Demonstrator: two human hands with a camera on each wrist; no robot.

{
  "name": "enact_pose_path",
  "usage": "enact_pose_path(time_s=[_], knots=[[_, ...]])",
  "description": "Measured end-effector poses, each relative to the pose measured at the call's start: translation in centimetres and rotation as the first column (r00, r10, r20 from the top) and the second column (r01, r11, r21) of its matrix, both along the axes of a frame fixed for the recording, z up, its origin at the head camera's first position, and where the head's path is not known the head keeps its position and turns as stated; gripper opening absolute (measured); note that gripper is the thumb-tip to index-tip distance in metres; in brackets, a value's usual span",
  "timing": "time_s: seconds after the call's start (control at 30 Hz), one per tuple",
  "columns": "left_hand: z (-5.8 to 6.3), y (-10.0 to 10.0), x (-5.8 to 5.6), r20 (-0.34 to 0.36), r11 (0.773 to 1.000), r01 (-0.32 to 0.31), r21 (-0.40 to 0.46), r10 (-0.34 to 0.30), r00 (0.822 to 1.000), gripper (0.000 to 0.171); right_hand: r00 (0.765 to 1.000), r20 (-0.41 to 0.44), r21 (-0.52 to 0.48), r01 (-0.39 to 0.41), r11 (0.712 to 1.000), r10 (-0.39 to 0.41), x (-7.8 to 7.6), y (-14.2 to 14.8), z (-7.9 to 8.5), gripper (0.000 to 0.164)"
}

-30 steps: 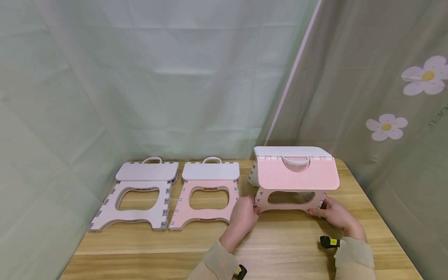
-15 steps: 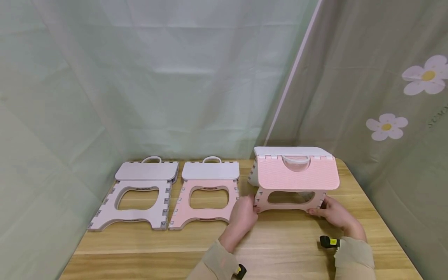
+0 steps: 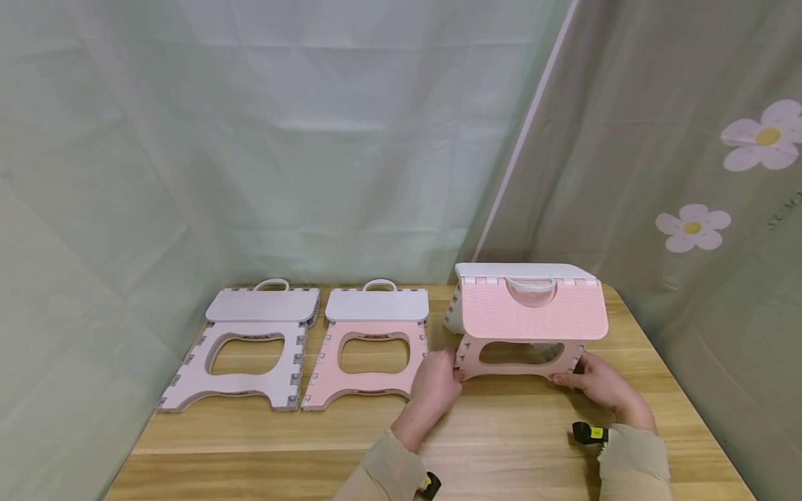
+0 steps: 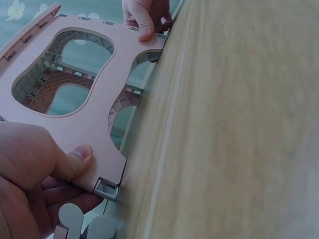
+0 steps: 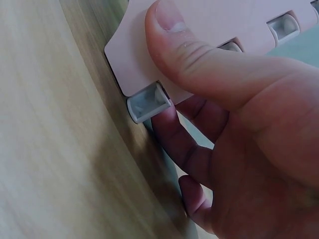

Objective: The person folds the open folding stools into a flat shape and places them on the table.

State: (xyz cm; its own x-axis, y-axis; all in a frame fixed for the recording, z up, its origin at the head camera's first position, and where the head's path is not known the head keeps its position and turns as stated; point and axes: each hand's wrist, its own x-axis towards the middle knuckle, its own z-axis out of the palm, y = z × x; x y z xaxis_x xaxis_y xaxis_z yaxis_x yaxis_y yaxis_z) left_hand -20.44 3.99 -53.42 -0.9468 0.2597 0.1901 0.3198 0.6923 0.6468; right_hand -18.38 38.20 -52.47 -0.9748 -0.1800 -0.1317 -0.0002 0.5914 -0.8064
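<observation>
On the right of the wooden table stands a pink and white folding step stool [image 3: 532,313], partly folded, its two top halves sloping like a roof with a white carry handle [image 3: 531,287] at the ridge. My left hand [image 3: 435,383] pinches the lower left corner of its front leg panel, thumb on the pink face and fingers behind, as the left wrist view shows. At the opposite lower corner my right hand [image 3: 598,381] grips the panel in the same way; in the right wrist view the thumb [image 5: 169,30] lies flat on the pink panel.
Left of my left hand stands a second stool [image 3: 370,376], pink with a white top, its right edge partly behind the hand. Farther left is an all-white stool [image 3: 244,383]. A pale curtain [image 3: 376,139] hangs behind the wooden table [image 3: 282,452], and a flowered one on the right.
</observation>
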Motion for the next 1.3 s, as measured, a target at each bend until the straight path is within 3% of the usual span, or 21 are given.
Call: enact_pose_path(time_s=[1.3], knots=[[0.04, -0.07, -0.13, 0.013, 1.000, -0.002, -0.015, 0.003, 1.000, 0.018, 1.000, 0.016, -0.002, 0.011, 1.000, -0.010, -0.01, 0.17, -0.21, 0.049]])
